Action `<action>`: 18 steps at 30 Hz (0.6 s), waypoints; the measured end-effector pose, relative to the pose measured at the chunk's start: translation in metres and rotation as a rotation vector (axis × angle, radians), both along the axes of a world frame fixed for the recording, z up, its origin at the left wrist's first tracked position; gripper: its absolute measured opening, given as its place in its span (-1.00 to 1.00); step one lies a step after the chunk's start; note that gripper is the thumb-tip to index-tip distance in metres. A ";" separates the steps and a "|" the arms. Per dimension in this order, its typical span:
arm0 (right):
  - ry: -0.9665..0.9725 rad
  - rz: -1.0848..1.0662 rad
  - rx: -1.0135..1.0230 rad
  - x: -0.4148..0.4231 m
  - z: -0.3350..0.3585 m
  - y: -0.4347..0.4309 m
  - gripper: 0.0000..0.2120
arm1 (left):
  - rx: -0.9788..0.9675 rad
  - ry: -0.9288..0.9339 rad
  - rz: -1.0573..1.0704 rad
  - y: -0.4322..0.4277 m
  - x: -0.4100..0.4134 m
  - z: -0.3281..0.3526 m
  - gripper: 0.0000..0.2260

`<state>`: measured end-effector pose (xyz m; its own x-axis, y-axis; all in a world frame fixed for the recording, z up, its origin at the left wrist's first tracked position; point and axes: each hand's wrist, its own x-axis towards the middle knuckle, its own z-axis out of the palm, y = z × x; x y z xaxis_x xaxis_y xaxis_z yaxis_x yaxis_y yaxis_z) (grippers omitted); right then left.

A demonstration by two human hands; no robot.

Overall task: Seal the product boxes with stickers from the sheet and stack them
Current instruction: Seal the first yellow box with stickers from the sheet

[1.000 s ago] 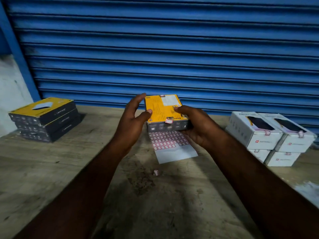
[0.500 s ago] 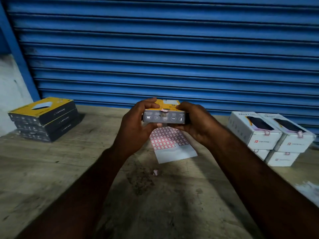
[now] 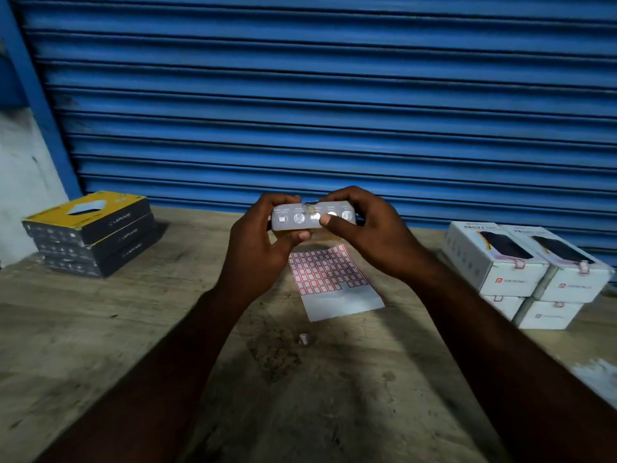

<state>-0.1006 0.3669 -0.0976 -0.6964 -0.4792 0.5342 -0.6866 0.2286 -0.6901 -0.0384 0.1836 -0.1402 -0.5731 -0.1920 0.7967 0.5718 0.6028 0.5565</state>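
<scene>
One product box (image 3: 312, 219) is held up between both hands above the far middle of the wooden table (image 3: 100, 345), its grey end face with a row of round icons turned to the camera. The left hand (image 3: 257, 252) grips the box's left end, fingers curled over the top and thumb under it. The right hand (image 3: 365, 235) grips the right end, its thumb pressed on the grey face. A small sticker (image 3: 310, 207) sits at the top edge of that face, between the two sets of fingers.

One sticker sheet (image 3: 332, 282) lies flat on the table just below the hands. Its far part carries rows of red-bordered labels, and its near part is bare white. One loose sticker (image 3: 303, 339) lies on the wood nearer the camera.

Three dark boxes form a stack (image 3: 93, 235) at the far left, the top one yellow with a cut-out window. Four white boxes (image 3: 521, 279) stand at the right, two on two, each with a small red-edged label on its front edge. All the boxes are closed, so their contents cannot be seen. A blue roller shutter (image 3: 334, 95) runs behind the table.
</scene>
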 end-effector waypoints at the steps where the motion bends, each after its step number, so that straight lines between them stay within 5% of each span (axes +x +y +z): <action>1: 0.023 -0.004 0.009 0.000 0.001 0.001 -0.78 | -0.013 0.002 0.001 0.000 0.000 0.000 -0.63; 12: 0.139 -0.045 -0.033 -0.003 -0.002 0.000 -0.72 | -0.228 0.137 0.106 -0.002 -0.004 -0.004 -0.65; 18: 0.142 0.004 -0.113 -0.002 -0.004 -0.002 -0.84 | -0.258 0.155 0.098 -0.001 -0.006 -0.007 -0.69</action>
<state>-0.1023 0.3650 -0.1014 -0.6087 -0.4131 0.6774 -0.7796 0.1524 -0.6075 -0.0446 0.1829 -0.1469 -0.4295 -0.0205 0.9028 0.5701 0.7692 0.2887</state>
